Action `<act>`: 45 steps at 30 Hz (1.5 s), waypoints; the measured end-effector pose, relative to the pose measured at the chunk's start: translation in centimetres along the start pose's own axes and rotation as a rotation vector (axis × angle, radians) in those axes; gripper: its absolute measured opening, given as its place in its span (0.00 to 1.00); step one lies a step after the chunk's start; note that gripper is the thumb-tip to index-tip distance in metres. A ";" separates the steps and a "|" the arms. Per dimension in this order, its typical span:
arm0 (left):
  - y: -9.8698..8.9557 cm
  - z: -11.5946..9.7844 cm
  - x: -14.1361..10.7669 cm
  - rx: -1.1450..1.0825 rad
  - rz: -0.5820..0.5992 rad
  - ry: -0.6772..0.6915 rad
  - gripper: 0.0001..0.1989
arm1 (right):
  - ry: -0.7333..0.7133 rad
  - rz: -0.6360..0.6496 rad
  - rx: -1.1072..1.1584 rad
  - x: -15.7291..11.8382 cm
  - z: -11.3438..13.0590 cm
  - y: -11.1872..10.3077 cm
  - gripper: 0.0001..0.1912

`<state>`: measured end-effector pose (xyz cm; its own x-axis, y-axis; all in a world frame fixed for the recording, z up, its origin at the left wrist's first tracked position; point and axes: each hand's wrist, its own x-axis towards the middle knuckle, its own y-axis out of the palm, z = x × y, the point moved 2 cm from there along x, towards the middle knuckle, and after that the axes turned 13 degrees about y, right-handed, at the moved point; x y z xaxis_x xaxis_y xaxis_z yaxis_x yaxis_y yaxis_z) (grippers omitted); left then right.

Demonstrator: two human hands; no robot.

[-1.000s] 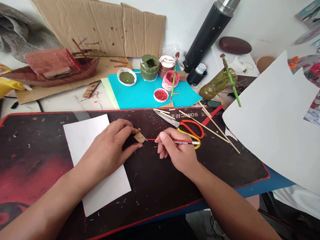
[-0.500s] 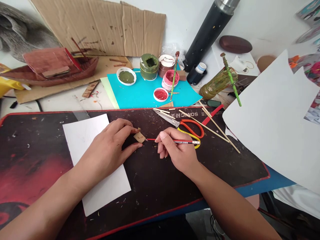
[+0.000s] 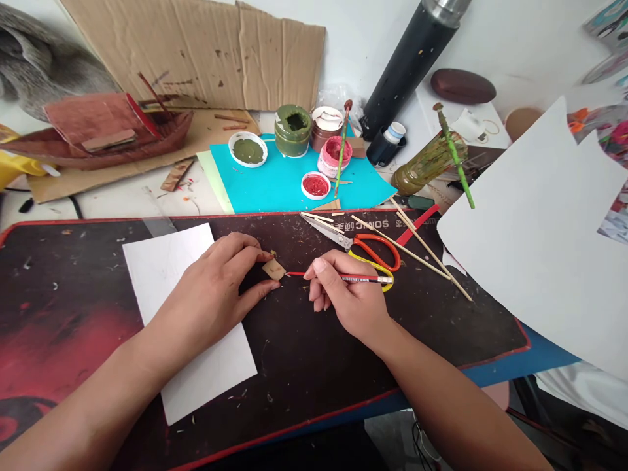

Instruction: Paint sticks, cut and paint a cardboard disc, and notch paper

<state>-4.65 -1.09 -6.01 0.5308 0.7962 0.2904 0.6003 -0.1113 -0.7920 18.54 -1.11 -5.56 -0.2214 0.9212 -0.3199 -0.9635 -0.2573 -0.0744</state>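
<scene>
Right hand (image 3: 350,297) is gripping a red pencil (image 3: 338,277), tip touching the edge of a tiny cardboard piece (image 3: 273,268) lying on the dark desk mat (image 3: 304,366). Left hand (image 3: 216,294) pins that piece down with its fingertips, palm partly over a white sheet (image 3: 161,268).

Progress-wise I'd say marking is just underway; I can't make out any finished line, and the scissors (image 3: 366,247) sit unused just beside the pencil.

Further back on the teal paper (image 3: 275,183): an open green paint jar (image 3: 293,131), a lid of green paint (image 3: 248,150), a pot of red paint (image 3: 335,157) and a red-filled lid (image 3: 315,186).
</scene>
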 end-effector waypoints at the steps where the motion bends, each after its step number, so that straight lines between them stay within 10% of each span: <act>1: 0.0 0.0 0.0 -0.001 -0.001 -0.004 0.10 | 0.004 0.000 -0.005 0.0 0.0 0.0 0.21; 45: 0.0 0.1 0.0 0.029 0.005 0.036 0.13 | -0.020 0.004 0.027 0.2 -0.1 0.1 0.18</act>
<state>-4.69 -1.03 -6.04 0.5553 0.7738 0.3049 0.5801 -0.0975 -0.8087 18.47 -0.96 -5.76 -0.2282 0.9258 -0.3014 -0.9661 -0.2537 -0.0475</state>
